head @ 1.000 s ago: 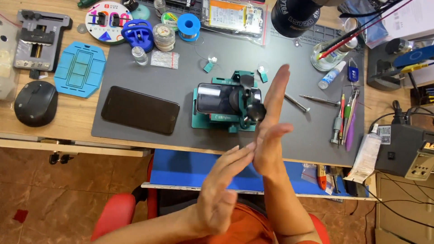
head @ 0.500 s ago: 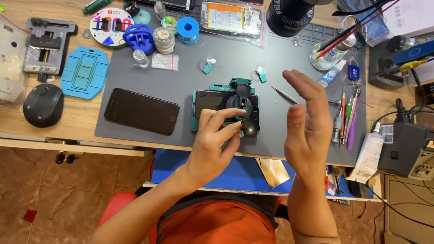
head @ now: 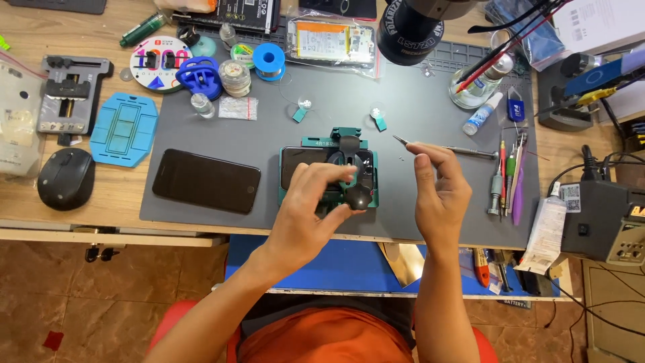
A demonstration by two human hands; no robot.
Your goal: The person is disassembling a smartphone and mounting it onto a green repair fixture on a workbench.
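Note:
A green clamp fixture (head: 304, 142) with a dark phone clamped in it sits in the middle of the grey work mat (head: 269, 134). My left hand (head: 310, 212) rests on the fixture, its fingers around the black round knob (head: 358, 197) at the fixture's near edge. My right hand (head: 440, 195) hovers just right of the fixture, fingertips pinched near the tip end of metal tweezers (head: 437, 148) lying on the mat; whether it grips them I cannot tell.
A black phone (head: 205, 181) lies face up left of the fixture. A mouse (head: 65, 178), blue tray (head: 124, 129), small jars, tape rolls and a blue suction cup stand at the left and back. Screwdrivers (head: 507, 178), bottles and a soldering station (head: 605, 218) crowd the right. A microscope head (head: 416, 27) hangs above.
My two hands were pressed together below the fixture. They have parted: the left went onto the fixture's knob, the right moved right and up toward the tweezers.

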